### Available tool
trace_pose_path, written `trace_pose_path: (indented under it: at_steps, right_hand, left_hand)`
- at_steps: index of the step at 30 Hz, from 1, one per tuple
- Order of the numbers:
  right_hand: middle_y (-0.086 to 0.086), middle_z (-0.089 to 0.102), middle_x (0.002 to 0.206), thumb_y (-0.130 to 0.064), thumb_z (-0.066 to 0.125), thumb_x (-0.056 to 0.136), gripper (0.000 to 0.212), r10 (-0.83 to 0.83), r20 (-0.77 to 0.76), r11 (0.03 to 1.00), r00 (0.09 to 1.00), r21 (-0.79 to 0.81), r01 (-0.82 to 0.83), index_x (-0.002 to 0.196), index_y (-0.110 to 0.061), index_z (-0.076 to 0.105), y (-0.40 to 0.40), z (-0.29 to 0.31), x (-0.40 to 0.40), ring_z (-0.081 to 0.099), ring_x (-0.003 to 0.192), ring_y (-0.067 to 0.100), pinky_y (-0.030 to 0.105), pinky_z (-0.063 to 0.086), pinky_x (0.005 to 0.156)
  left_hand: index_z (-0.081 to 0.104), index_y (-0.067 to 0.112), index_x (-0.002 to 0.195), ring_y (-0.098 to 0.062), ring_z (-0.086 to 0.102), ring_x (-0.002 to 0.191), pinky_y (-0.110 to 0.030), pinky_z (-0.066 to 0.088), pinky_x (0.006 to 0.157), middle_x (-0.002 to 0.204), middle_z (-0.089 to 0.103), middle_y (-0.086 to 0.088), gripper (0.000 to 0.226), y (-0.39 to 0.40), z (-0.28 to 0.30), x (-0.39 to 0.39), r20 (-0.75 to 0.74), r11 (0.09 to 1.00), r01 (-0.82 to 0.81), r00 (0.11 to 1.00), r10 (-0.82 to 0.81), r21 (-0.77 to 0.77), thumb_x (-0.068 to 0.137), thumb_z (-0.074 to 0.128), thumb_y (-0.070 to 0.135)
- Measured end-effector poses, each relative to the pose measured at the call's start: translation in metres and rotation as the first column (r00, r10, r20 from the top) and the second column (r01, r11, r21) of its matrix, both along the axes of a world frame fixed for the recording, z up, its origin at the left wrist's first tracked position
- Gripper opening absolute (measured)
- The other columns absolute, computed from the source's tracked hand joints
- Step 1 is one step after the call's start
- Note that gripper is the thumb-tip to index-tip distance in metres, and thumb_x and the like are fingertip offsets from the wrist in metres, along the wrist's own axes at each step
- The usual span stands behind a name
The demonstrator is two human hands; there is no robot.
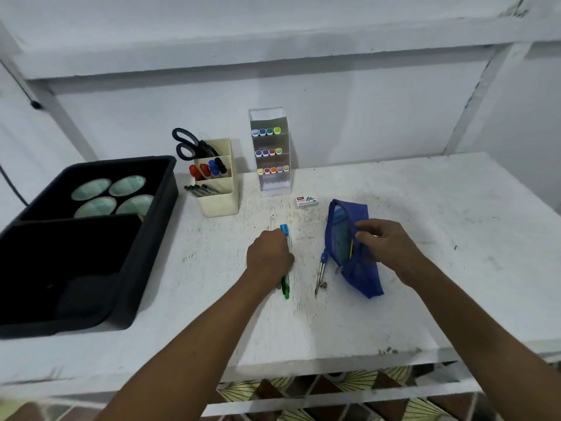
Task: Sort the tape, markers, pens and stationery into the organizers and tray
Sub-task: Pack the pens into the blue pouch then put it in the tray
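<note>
Left hand (268, 258) closed over green pen (285, 287) and blue-capped item (284, 230) on counter (425, 284); middles hidden under fist. Right hand (385, 243) pinches open rim of blue pouch (349, 238); pouch contents hard to make out. Compass (321, 273) lies between hands. Small staple box (306, 202) near clear marker rack (271, 151) holding rows of coloured caps. Cream organizer (220, 202): scissors (189, 144) at back, markers (209, 169) in middle, pens (200, 189) in front. Black tray (145, 238): four tape rolls (113, 196); dark items in near part unclear.
</note>
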State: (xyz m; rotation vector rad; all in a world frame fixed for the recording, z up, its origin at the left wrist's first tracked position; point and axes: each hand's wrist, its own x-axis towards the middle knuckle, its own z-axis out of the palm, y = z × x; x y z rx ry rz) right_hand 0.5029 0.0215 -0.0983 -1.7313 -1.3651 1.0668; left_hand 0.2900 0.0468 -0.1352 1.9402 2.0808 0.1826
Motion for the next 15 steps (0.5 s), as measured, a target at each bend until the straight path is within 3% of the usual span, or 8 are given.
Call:
trace_pose_path:
  at_steps: [4, 9, 12, 15]
  right_hand:
    - [0.000, 0.059, 0.109, -0.012, 0.054, 0.093, 0.025, -0.001, -0.010, 1.000, 1.000, 0.013, 0.001, 0.117, -0.013, 0.061, 0.000, -0.001, 0.003, 0.059, 0.103, 0.022, 0.044, 0.056, 0.087]
    - [-0.002, 0.061, 0.103, -0.012, 0.053, 0.094, 0.020, 0.006, -0.041, 1.000, 0.999, 0.019, -0.005, 0.111, -0.016, 0.061, 0.000, 0.000, 0.009, 0.061, 0.095, 0.019, 0.042, 0.058, 0.081]
    - [0.001, 0.061, 0.108, -0.011, 0.052, 0.094, 0.024, -0.013, -0.052, 1.000, 0.999, 0.016, 0.013, 0.117, -0.012, 0.060, -0.002, 0.002, 0.015, 0.062, 0.094, 0.020, 0.034, 0.059, 0.069]
    - [0.006, 0.065, 0.109, -0.010, 0.052, 0.093, 0.025, -0.026, -0.085, 0.999, 0.996, 0.016, 0.027, 0.116, -0.009, 0.062, -0.004, 0.003, 0.023, 0.064, 0.094, 0.023, 0.036, 0.060, 0.068]
  left_hand:
    - [0.050, 0.015, 0.086, -0.014, 0.052, 0.069, -0.024, 0.038, 0.053, 0.076, 0.049, 0.002, 0.016, -0.002, 0.000, 0.007, 0.007, 1.000, -0.021, 1.000, 0.021, 0.012, 0.085, 0.063, 0.024]
    - [0.057, 0.008, 0.082, -0.018, 0.057, 0.067, -0.027, 0.044, 0.057, 0.068, 0.052, -0.001, 0.022, 0.005, 0.007, 0.013, 0.226, 0.997, -0.083, 0.971, 0.082, -0.005, 0.084, 0.066, 0.028]
    - [0.068, 0.000, 0.080, -0.018, 0.059, 0.056, -0.027, 0.049, 0.056, 0.067, 0.064, -0.010, 0.025, 0.015, 0.020, 0.024, 0.445, 0.998, -0.056, 0.894, 0.055, -0.011, 0.086, 0.066, 0.024]
    - [0.070, 0.000, 0.079, -0.017, 0.065, 0.053, -0.026, 0.057, 0.052, 0.069, 0.069, -0.011, 0.026, 0.021, 0.042, 0.045, 0.651, 0.996, 0.003, 0.757, 0.057, -0.090, 0.088, 0.066, 0.024]
